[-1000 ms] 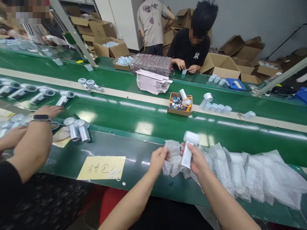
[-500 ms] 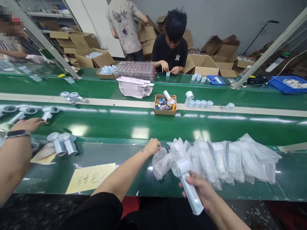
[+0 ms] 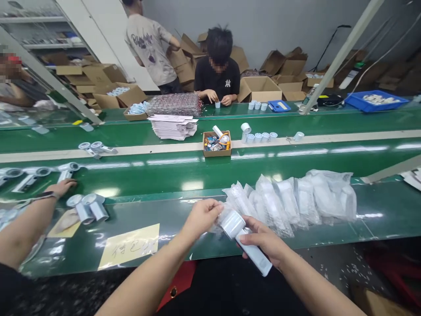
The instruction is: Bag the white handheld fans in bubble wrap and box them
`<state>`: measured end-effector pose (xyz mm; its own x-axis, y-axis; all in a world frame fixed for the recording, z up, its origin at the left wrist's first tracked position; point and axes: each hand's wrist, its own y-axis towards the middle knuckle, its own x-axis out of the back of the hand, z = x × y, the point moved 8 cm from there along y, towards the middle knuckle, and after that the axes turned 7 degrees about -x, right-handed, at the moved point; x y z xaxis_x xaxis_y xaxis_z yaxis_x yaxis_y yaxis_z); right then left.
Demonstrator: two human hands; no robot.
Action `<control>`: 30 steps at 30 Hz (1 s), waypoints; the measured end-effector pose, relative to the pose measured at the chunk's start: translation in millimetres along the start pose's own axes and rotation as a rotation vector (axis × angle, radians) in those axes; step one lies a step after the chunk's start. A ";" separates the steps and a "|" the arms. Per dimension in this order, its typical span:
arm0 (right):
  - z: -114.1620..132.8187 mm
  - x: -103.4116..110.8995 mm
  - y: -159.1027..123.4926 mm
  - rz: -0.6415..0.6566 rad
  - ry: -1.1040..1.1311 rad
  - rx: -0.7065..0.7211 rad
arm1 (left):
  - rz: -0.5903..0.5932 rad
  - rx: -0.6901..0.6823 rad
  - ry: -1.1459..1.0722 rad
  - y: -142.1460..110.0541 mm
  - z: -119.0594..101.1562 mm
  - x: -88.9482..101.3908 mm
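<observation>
My right hand (image 3: 268, 241) is wrapped round the handle of a white handheld fan (image 3: 253, 252), its round head tilted up to the left. My left hand (image 3: 205, 215) pinches the edge of a clear bubble bag (image 3: 225, 210) right at the fan's head. The bag is partly hidden behind the fan head and my fingers. Just beyond my right hand lies a row of several bagged fans (image 3: 274, 204) on the bench.
A co-worker's hand (image 3: 62, 187) reaches among bare fans (image 3: 33, 175) at the left. Two fans (image 3: 95, 206) stand by a handwritten yellow paper (image 3: 130, 246). Across the green belt (image 3: 158, 175) are a parts box (image 3: 217, 152) and a seated person (image 3: 217, 74).
The fan has moved left and up, its head now meeting the bubble bag that my left hand has lifted from the bench. The view has shifted, and the co-worker's hand has moved right.
</observation>
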<state>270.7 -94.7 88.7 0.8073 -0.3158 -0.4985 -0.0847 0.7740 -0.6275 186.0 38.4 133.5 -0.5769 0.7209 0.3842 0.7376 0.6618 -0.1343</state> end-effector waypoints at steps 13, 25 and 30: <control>-22.5 63.2 -84.6 -0.313 0.136 0.185 | -0.036 -1.104 0.376 -35.5 -113.4 -119.8; -36.8 254.5 -229.9 -0.636 0.433 0.310 | 0.450 -0.530 0.106 23.3 -129.3 -333.6; -49.7 296.3 -254.8 -0.581 0.456 0.215 | 0.647 -0.103 -0.351 47.6 -141.3 -422.7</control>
<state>502.5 -412.7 71.1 0.3630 -0.8631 -0.3510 0.4321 0.4897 -0.7573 514.6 -264.0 93.8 -0.0811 0.9949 -0.0592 0.9872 0.0720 -0.1421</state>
